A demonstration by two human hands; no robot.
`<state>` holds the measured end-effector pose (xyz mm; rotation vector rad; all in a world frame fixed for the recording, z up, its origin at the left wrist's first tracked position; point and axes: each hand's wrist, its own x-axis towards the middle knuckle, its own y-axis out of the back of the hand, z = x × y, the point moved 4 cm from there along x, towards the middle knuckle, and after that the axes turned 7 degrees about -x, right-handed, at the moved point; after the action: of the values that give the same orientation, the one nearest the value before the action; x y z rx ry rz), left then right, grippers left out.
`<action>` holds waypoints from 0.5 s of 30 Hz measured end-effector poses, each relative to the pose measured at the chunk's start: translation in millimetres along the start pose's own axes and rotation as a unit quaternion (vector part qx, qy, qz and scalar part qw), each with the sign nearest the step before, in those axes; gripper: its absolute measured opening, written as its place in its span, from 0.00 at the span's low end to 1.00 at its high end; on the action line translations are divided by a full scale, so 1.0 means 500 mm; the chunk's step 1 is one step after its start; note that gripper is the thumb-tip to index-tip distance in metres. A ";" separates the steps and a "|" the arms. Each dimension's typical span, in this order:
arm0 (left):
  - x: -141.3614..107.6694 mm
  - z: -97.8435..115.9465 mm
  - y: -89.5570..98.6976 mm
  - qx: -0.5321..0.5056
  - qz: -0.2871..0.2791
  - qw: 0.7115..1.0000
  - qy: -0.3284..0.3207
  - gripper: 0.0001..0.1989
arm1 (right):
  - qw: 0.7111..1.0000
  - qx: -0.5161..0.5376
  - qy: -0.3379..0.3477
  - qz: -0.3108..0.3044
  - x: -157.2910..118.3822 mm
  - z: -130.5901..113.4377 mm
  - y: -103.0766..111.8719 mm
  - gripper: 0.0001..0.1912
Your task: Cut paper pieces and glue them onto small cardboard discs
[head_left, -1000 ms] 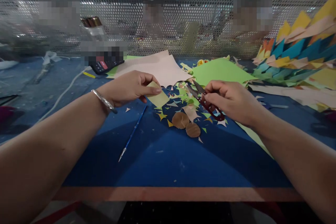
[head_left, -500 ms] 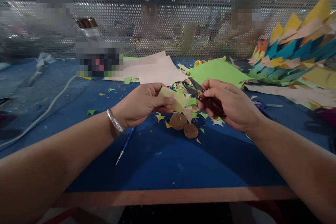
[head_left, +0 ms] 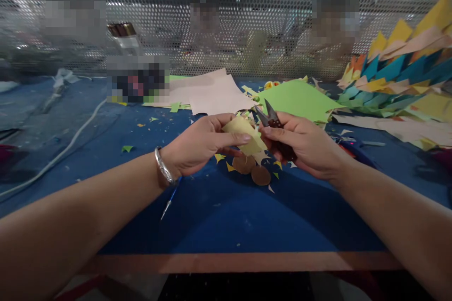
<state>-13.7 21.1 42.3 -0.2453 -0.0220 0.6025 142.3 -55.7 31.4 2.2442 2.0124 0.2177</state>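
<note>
My left hand (head_left: 208, 143) pinches a small piece of pale yellow paper (head_left: 243, 128) between thumb and fingers, above the table. Close by on the right, my right hand (head_left: 300, 143) is closed round a pair of dark scissors (head_left: 273, 127). Their blades stand apart and point up and away, beside the paper's right edge. Below the paper lie two brown paper discs (head_left: 261, 176), the farther one partly covered by my left hand. Yellow, green and white paper scraps (head_left: 219, 157) surround them.
Behind my hands lie a pale pink sheet (head_left: 215, 89) and a green sheet (head_left: 300, 96). A layered paper model (head_left: 399, 66) stands at the right. A blue pen-like tool (head_left: 168, 204) lies near my left wrist, and a white cable (head_left: 81, 131) crosses the left side. Perforated metal (head_left: 233, 37) rises behind.
My left hand has moved right with the yellow paper, now tilted differently. In my right hand the scissors have turned to point more upward. The view has shifted slightly.
</note>
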 end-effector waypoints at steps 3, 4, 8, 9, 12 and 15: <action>-0.004 -0.006 -0.018 0.030 -0.054 0.998 0.027 0.08 | 1.000 0.003 0.006 -0.018 0.000 -0.001 -0.007 0.09; -0.005 -0.008 -0.023 0.043 -0.064 0.997 0.031 0.07 | 1.000 0.004 0.009 -0.023 -0.001 -0.001 -0.009 0.09; -0.002 -0.011 -0.026 0.111 -0.083 0.990 0.020 0.04 | 1.000 -0.001 0.015 -0.018 -0.001 -0.005 -0.012 0.09; 0.000 -0.009 -0.023 0.138 -0.082 0.987 0.008 0.04 | 1.000 -0.001 0.017 -0.011 -0.001 -0.006 -0.011 0.09; 0.007 0.001 -0.006 0.253 -0.048 0.965 -0.047 0.04 | 0.999 0.003 0.034 0.020 -0.001 -0.012 -0.004 0.08; 0.015 0.009 0.020 0.317 0.011 0.945 -0.080 0.04 | 0.996 0.003 0.061 0.070 -0.003 -0.018 0.011 0.06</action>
<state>-13.6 34.1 44.0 0.4304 0.0189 0.6213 145.7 -57.7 41.5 2.4346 1.9136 0.3701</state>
